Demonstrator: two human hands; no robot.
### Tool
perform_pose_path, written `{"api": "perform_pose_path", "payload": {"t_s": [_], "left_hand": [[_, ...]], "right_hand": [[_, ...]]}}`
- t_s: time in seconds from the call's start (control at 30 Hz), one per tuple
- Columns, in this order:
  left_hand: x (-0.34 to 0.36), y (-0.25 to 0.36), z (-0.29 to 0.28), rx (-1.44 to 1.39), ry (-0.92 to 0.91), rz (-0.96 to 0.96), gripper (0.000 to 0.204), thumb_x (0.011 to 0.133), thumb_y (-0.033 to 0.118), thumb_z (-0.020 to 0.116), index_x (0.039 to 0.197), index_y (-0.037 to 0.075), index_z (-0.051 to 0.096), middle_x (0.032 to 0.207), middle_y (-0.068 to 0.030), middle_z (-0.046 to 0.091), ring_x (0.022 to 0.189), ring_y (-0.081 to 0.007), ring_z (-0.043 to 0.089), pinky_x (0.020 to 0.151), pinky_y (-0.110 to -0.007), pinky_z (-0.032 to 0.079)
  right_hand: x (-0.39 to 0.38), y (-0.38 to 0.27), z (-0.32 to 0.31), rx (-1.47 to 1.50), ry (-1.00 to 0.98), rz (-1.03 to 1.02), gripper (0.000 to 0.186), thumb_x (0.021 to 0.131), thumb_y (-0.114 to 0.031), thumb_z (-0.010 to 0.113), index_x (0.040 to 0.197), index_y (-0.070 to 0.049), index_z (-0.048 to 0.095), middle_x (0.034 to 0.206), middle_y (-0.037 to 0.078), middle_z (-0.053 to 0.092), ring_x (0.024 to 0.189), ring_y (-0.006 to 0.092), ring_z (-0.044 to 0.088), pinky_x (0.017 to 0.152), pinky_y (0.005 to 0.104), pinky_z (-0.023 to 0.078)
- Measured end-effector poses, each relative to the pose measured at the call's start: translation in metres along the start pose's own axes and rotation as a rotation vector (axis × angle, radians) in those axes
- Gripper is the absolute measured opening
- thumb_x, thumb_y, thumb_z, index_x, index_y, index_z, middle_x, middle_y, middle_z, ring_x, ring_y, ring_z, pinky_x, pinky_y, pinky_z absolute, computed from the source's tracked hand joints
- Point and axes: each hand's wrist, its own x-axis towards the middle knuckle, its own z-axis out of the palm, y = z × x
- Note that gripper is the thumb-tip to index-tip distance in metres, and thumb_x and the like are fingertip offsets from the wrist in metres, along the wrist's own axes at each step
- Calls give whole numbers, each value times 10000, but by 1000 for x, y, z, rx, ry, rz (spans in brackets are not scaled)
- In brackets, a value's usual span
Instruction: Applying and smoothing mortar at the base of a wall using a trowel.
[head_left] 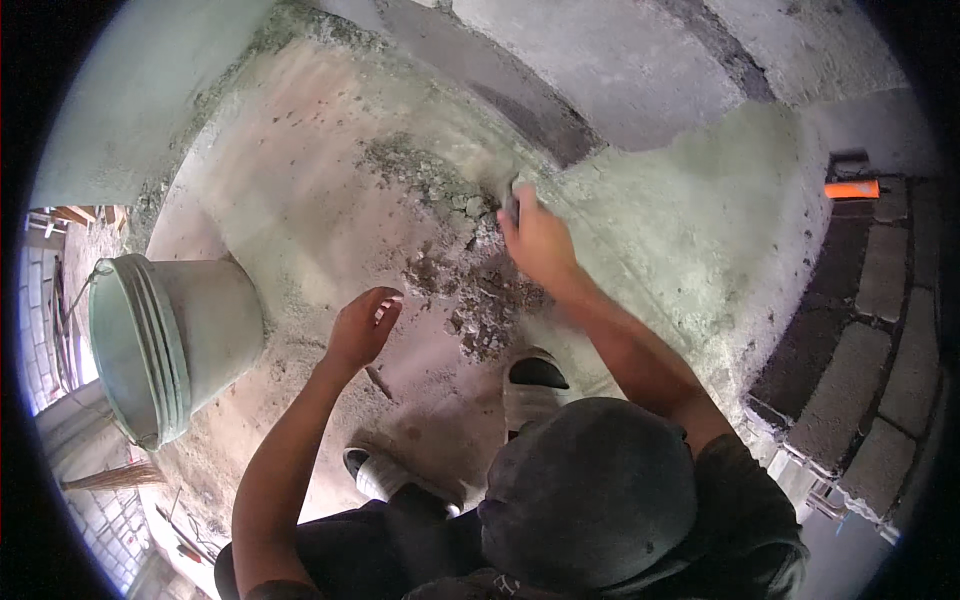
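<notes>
Dark grey tool (513, 208), one, small and blurred, kind not clear: held in the right hand (540, 243), fingers closed round it, at the upper edge of the heap of rubble. Left hand (363, 328), one: fingers loosely curled, a narrow gap between thumb and fingertips, raised to the left of the rubble. Rubble (490, 310), grey, crumbled, in lumps and grit: on the floor between the hands and beyond them, a looser scatter running up and to the left. Stick (378, 382), short and thin: just below the left hand. Floor (300, 240), pale, dusty. Shoes (385, 474), pale with dark openings, one pair: the right one close to the near edge of the rubble, the left one apart from it. Cap (590, 495), dark, one: lower middle. Bucket (215, 315), pale, one: left side, rim toward the left edge. Broom (115, 477), straw: below the bucket. Blocks (884, 272), grey, several: far right. Orange object (852, 189), one: by the blocks.
</notes>
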Motion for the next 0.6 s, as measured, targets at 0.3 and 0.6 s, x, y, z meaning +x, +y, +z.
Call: {"api": "perform_pose_path", "payload": {"t_s": [0.3,0.6], "left_hand": [[18,31,-5,24,-44,28,240,977,198,592,1175,71,639,1113,-152,691,941,-283,693,812,-374,552],[7,7,3,86,-60,5,248,980,214,591,1177,70,636,1120,-149,689,943,-282,693,790,-381,557]], "right_hand": [[-11,23,30,-86,23,141,358,949,-218,585,1192,-31,400,926,256,667,823,466,658,703,555,521],[38,-3,13,-28,27,124,331,947,-220,591,1140,-33,397,929,289,655,840,468,662,738,560,519]]}}
